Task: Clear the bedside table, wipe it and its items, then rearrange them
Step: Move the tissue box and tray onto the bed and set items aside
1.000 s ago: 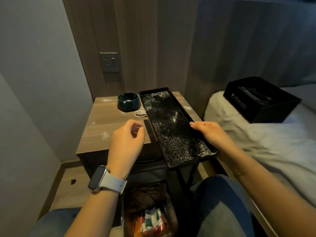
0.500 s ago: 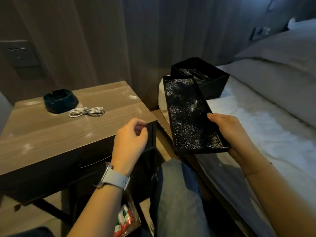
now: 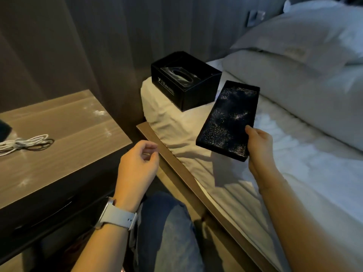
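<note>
Above the knee, the left hand hangs with fingers loosely curled, holding nothing. Farther out, the right hand grips the dusty black tray by its near corner, tilted over the bed, just beside the black box.

Open bedsheet to the right of and below the held black tray, free for setting down. Blocked toward the headboard corner by the black tissue box, near the tray's far end. Pillows along the far side. Wooden bed rail between mattress and bedside table; on the tabletop, a coiled white cable at left, bare wood beside it.
</note>
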Motion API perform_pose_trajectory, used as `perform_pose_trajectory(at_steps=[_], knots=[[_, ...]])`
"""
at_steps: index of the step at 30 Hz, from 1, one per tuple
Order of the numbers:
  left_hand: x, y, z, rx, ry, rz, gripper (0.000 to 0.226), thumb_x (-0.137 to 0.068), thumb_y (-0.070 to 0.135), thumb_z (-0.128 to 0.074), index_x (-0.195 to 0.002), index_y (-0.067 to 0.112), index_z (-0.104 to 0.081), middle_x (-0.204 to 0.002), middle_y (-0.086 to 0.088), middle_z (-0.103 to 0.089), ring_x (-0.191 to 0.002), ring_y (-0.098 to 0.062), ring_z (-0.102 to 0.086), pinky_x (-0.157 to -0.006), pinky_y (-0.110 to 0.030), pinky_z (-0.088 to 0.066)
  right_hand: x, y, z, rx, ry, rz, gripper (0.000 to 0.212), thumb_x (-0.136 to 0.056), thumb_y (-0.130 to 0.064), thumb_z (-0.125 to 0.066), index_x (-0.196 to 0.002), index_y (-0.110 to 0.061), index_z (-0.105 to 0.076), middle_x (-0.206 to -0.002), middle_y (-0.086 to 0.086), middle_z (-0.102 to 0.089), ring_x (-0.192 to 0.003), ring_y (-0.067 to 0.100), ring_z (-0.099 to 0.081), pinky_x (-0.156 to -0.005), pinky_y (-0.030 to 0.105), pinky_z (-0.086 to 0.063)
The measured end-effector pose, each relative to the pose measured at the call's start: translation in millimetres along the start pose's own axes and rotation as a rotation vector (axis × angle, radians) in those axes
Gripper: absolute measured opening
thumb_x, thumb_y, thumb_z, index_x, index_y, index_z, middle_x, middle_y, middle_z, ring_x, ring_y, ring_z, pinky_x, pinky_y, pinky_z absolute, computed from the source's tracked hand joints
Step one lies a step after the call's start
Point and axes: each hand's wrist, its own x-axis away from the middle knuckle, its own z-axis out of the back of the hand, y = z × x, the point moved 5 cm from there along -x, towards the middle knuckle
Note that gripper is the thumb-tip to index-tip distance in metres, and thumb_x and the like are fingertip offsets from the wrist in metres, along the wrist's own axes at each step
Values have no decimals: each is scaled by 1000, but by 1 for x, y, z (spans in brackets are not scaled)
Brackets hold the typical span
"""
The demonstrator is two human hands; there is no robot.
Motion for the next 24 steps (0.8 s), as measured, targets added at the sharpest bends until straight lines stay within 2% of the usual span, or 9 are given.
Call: perform_pose_trajectory(at_steps=[4,8,10,12,14,18,21,22,24], knots=[[-16,3,-9,-25,5,10,20,-93,16,-58,-110,27,-61,-103,9,-64,-97,-4,-60,-78,-21,-46,-48,18,-27,46,75,-28,27,-95,-16,-48,-71,-5,-54,-76,11,-57,-77,23,-54,-69,33,-41],[-24,2,-9,-3,-4,28,21,-93,16,-56,-110,28,-61,-105,8,-64,-97,-3,-59,-74,-19,-43,-79,23,-59,38,89,-64,24,-96,-13,-44,-103,3,-60,-95,14,-61,-90,29,-59,-74,33,-45],[-26,0,-5,-5,7,28,21,-93,16,-56,-111,27,-61,-105,8,-64,-95,-2,-59,-72,-18,-42,-89,24,-75,46,60,-86,30,-96,-13,-43,-117,5,-56,-107,16,-62,-98,30,-59,-84,36,-49],[-25,-3,-3,-3,32,30,21,-93,16,-57,-109,27,-62,-103,8,-65,-93,-2,-59,-71,-18,-43,-96,30,-86,45,39,-114,34,-97,-15,-44,-124,4,-50,-117,17,-61,-105,31,-58,-94,41,-49],[-22,-4,0,6,51,29,20,-92,15,-57,-106,28,-63,-101,8,-66,-91,-2,-60,-72,-19,-44,-100,37,-93,55,27,-137,34,-98,-19,-45,-124,4,-48,-119,18,-60,-107,33,-58,-97,46,-48],[-16,-6,7,6,40,32,20,-92,15,-58,-103,32,-62,-100,10,-66,-92,0,-60,-80,-27,-51,-96,37,-97,28,-65,-152,19,-94,-14,-52,-111,-5,-49,-111,12,-59,-105,31,-59,-96,51,-49],[-8,-10,17,4,75,40,20,-91,15,-58,-100,32,-64,-97,11,-67,-89,2,-61,-77,-20,-48,-63,30,-91,141,-109,-97,64,-79,-29,-62,-136,-9,-40,-132,9,-50,-112,27,-57,-98,43,-49],[-5,-12,21,1,87,47,19,-91,16,-59,-100,32,-65,-96,11,-68,-88,4,-61,-74,-15,-45,-47,26,-88,213,-110,-27,68,-78,-31,-63,-139,-13,-39,-134,4,-43,-109,23,-58,-95,35,-48],[1,-17,31,3,99,53,19,-91,16,-59,-99,31,-66,-95,12,-68,-86,7,-61,-69,-8,-42,-11,21,-87,303,-131,124,54,-84,-23,-62,-135,-17,-46,-129,0,-42,-94,12,-58,-83,27,-47]])
